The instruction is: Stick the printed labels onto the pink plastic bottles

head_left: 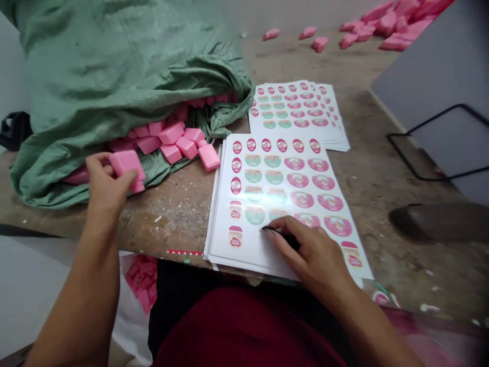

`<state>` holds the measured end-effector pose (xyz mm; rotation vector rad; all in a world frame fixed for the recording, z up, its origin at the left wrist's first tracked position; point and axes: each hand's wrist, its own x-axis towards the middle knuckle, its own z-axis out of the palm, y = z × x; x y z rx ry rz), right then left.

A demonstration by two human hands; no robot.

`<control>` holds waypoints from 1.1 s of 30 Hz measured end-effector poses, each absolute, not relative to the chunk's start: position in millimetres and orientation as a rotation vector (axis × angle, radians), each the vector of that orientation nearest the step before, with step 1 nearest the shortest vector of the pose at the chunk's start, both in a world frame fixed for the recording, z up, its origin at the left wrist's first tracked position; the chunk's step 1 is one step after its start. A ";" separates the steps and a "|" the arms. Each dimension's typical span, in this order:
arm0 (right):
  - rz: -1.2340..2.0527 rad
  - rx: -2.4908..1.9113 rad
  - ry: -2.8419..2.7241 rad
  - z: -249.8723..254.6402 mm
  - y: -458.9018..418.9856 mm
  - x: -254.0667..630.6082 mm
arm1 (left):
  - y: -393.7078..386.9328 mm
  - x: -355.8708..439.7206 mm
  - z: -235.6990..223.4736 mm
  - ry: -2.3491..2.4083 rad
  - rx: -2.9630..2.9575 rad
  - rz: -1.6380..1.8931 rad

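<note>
A small pink plastic bottle (126, 165) is pinched between the thumb and fingers of my left hand (105, 181), at the mouth of a green woven sack (126, 92). More pink bottles (171, 133) spill from the sack onto the table beside it. My right hand (313, 250) is closed around a dark pointed tool (288, 238), mostly hidden by the fingers. Its tip touches or hovers just over the top sticker sheet (267, 250), near a green sticker in the lowest green row. Pink and green oval stickers cover much of that sheet.
Behind lies a second stack of sticker sheets (298, 109). Pink bottles (397, 23) are heaped at the far right, near a grey panel (439, 76) with a black wire frame (397, 148). Below the table edge, a white bag holds pink pieces (143, 280).
</note>
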<state>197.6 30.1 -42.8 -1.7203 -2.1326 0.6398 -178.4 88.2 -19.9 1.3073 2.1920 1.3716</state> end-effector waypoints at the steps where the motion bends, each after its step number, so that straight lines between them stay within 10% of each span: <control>1: 0.646 -1.699 -2.131 -41.0 30.4 195.1 | 75.7 -154.4 -17.3 2.063 1.211 1.422; 10: 0.482 -1.558 -2.245 -42.8 31.3 165.7 | 64.7 -11.2 -17.3 0.974 0.515 1.081; 33: 0.299 -1.561 -2.323 -43.6 31.8 163.4 | 65.7 2.8 -36.2 0.990 0.446 1.050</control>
